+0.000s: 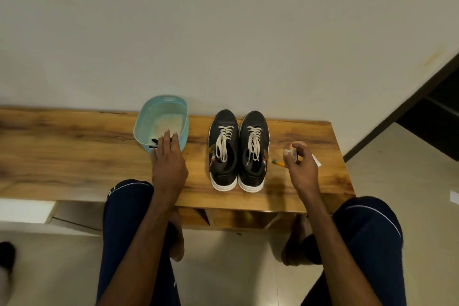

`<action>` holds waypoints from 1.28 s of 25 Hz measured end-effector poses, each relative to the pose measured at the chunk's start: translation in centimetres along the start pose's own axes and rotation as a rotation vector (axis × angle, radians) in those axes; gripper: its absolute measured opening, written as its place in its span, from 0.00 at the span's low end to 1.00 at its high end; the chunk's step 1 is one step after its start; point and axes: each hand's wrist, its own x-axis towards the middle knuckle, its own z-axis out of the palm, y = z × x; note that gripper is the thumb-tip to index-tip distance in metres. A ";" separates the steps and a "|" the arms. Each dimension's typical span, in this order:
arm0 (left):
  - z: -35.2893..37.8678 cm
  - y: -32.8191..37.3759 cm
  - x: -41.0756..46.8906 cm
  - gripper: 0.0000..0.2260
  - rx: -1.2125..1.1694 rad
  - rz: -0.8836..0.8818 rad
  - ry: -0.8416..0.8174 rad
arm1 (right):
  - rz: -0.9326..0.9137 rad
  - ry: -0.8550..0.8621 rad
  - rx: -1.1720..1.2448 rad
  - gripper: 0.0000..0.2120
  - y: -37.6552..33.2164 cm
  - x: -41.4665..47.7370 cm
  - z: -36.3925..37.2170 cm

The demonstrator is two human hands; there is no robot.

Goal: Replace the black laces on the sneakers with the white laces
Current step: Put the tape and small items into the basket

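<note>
Nearest: knees in dark blue trousers [125,218] at the front edge of the wooden surface [74,151], bare feet on the floor below, w/ both forearms reaching fwd over it.

Left hand [169,164] lies palm down, fingers spread and loose, gripping nothing; fingertips reach over the near rim of the teal basket [146,119]. Black laces [155,143] show just under those fingertips, inside the basket at its near wall, partly hidden by the hand.

Right hand [301,166] is curled around a small roll of clear tape [293,150], held up just above the surface, right of the shoes. Beside it, on the wood, a small yellow item w/ green tip [278,162]; can't tell what it is. A white scrap pokes out behind the hand.

Mid: pair of black sneakers [238,154] w/ white soles, side by side, touching, toes toward the wall. Both already carry white laces [223,143], threaded through the eyelets, ends loose and untied over the tongues.

Far: plain pale wall [223,32] directly behind the surface.
</note>
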 end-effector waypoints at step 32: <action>-2.2 -6.5 0.0 0.57 -0.333 -0.263 -0.355 | -0.506 -0.799 -0.795 0.20 -8.6 -1.2 34.5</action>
